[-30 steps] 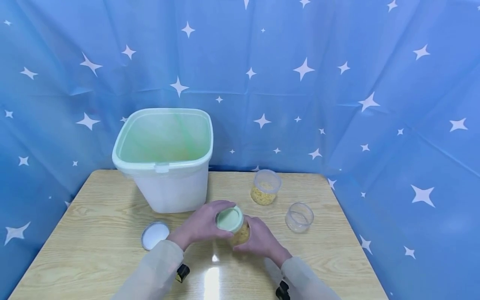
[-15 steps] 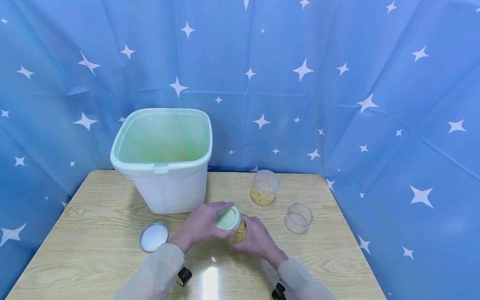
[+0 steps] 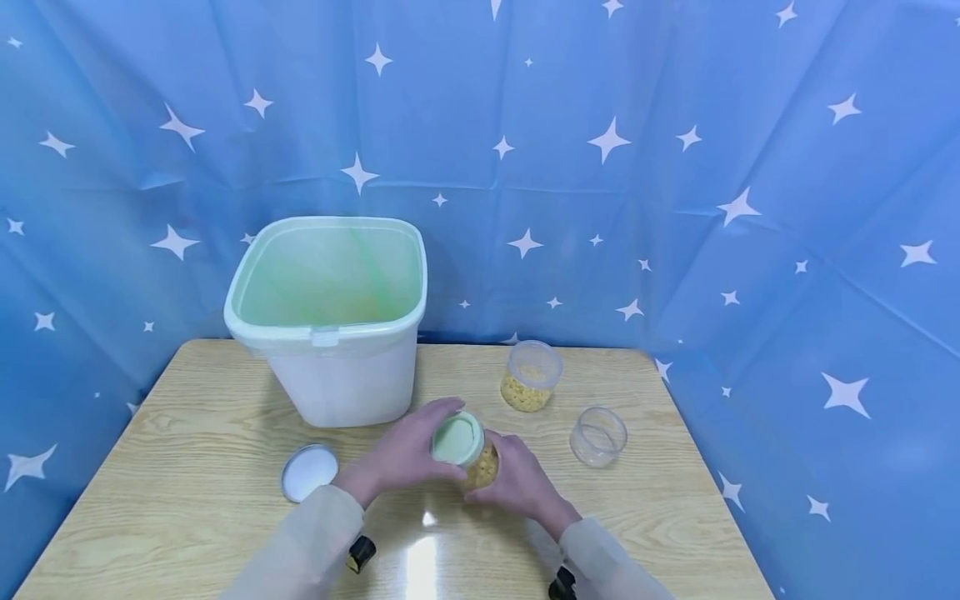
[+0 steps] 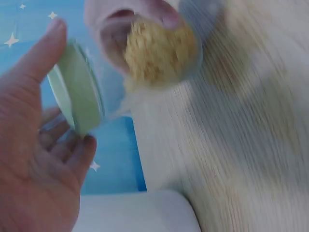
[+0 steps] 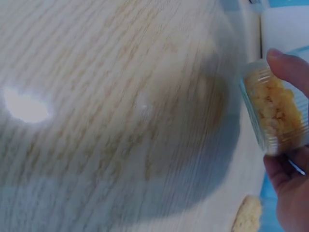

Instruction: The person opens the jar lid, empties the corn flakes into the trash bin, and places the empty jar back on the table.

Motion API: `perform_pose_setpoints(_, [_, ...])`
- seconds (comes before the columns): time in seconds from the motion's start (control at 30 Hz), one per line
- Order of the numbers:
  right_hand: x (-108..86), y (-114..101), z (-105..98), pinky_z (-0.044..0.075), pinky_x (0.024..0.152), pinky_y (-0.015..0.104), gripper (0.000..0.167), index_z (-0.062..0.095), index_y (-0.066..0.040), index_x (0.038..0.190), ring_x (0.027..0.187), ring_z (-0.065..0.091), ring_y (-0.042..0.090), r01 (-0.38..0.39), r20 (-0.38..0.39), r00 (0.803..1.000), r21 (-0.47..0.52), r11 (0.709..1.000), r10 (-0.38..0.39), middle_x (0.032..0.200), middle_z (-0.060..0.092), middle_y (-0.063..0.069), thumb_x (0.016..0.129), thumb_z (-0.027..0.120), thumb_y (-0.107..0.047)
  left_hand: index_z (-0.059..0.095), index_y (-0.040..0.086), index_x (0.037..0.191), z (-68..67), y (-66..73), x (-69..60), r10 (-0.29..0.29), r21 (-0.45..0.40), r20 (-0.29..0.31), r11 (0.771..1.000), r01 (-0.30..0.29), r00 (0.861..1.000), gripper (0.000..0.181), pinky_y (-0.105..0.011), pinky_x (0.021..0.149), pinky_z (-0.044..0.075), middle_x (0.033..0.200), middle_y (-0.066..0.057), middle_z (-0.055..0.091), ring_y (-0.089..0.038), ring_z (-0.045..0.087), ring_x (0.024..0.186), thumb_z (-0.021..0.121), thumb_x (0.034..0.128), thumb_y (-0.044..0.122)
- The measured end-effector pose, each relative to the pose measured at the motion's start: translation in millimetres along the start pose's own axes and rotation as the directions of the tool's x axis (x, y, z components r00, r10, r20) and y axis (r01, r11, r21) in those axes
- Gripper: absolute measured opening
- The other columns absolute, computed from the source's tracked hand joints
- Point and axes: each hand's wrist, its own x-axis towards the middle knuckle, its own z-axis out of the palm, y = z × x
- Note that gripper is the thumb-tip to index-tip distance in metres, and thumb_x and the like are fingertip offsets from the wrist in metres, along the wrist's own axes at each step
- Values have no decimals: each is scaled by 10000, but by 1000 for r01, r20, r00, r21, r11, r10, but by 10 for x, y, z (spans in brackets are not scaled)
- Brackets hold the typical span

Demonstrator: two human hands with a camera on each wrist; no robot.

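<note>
My left hand (image 3: 408,446) spans a pale green lid (image 3: 457,439), thumb and fingers on opposite sides of its rim. The lid sits on one end of a clear round jar (image 3: 483,468) that is tilted above the table. Small yellow pieces (image 4: 161,53) fill part of the jar; their kind cannot be told. My right hand (image 3: 517,477) grips the jar's lower body, with the thumb (image 5: 289,70) and fingers on opposite sides in the right wrist view. Whether the lid is fully seated cannot be told.
A large white bin (image 3: 352,371) with a pale green inside stands at the back left. Before it lies a white round lid (image 3: 309,473). At the back right stand a clear jar (image 3: 528,383) with yellow pieces and a smaller clear container (image 3: 598,436). A starry blue curtain surrounds the wooden table (image 3: 187,517).
The left hand's fingers have shifted slightly round the lid's rim. Both hands stay at the jar, and the other objects stay in place while the head view sways a little.
</note>
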Motion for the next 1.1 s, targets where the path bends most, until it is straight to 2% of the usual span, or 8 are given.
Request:
perform_pose_setpoints(0.1, [-14,17,-1,505,867,296,810,569,-273,1283,958,593,59,-3,18,1000,-1,1000,3,1094,654,-151,563,932,-343,349,245,1513,-76,-47,-12,62,-37,68,998,-59,996,982,-488,1170,323,1567,30,368,-222,367,1438,872,686,324])
perform_pose_setpoints(0.2, [-29,24,6,500,874,308,824,562,-286,1292,966,587,66,-7,31,999,-12,1000,7,1092,651,-155,557,926,-358,407,239,1486,-129,-69,-18,114,-38,122,993,-110,986,888,-493,1173,316,1547,32,404,-220,373,1436,846,714,234])
perform_pose_setpoints(0.3, [-40,24,15,492,870,308,835,559,-279,1297,970,573,75,-15,32,999,-28,999,16,1084,645,-150,551,920,-377,454,227,1457,-148,-72,-18,132,-32,151,991,-129,980,817,-497,1161,336,1519,24,448,-226,405,1416,826,730,204])
perform_pose_setpoints(0.57, [-52,19,16,494,862,303,844,552,-270,1306,973,572,80,-11,35,999,-26,1000,12,1095,645,-144,556,927,-367,488,227,1429,-139,-67,-18,139,-7,133,990,-139,981,819,-471,1137,376,1465,61,506,-194,457,1374,849,694,238])
perform_pose_setpoints(0.83, [-62,20,31,485,883,325,825,557,-283,1290,974,571,70,1,42,999,-8,1000,-1,1095,640,-162,559,933,-358,493,230,1431,-121,-76,-18,140,48,118,988,-147,983,847,-448,1122,402,1462,38,513,-194,479,1357,862,671,303])
perform_pose_setpoints(0.97, [-63,15,27,486,869,314,814,562,-282,1287,966,570,70,-12,41,999,-10,1000,12,1092,641,-158,564,927,-363,514,211,1413,-96,-70,-17,105,64,76,992,-110,992,842,-427,1074,449,1426,28,550,-185,519,1309,868,665,365])
perform_pose_setpoints(1.1, [-65,-4,24,485,851,301,821,552,-277,1313,979,562,80,-49,44,998,-1,999,49,1115,639,-150,586,918,-382,536,183,1374,-61,-43,-10,29,103,7,994,-29,1000,836,-397,954,512,1336,5,603,-180,588,1170,847,659,485])
